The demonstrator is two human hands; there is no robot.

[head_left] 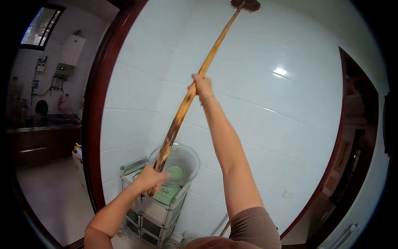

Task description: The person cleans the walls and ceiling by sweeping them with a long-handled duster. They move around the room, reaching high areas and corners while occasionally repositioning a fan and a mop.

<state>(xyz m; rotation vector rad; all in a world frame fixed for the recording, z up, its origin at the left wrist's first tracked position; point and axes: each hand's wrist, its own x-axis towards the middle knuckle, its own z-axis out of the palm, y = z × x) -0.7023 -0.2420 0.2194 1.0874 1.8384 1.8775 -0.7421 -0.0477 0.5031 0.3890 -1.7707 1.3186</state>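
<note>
A long wooden pole (182, 108) slants up and to the right in front of a white tiled wall. Its top end carries a dark reddish-brown head (246, 5), partly cut off by the frame's upper edge. My right hand (202, 88) is wrapped round the pole's middle, with the arm stretched upward. Lower down, near the darkened bottom end, my left hand (150, 179) grips the same pole, its fingers slightly blurred. Behind the lower part of the pole is a clear basin (188, 159).
Under the basin stands a grey shelf rack (166, 218) holding a green item (166, 193). A dark red door frame (96, 95) opens onto a kitchen with a counter (45, 128) at left. Another doorway (344, 137) is at right, and a wall socket (288, 194) sits low.
</note>
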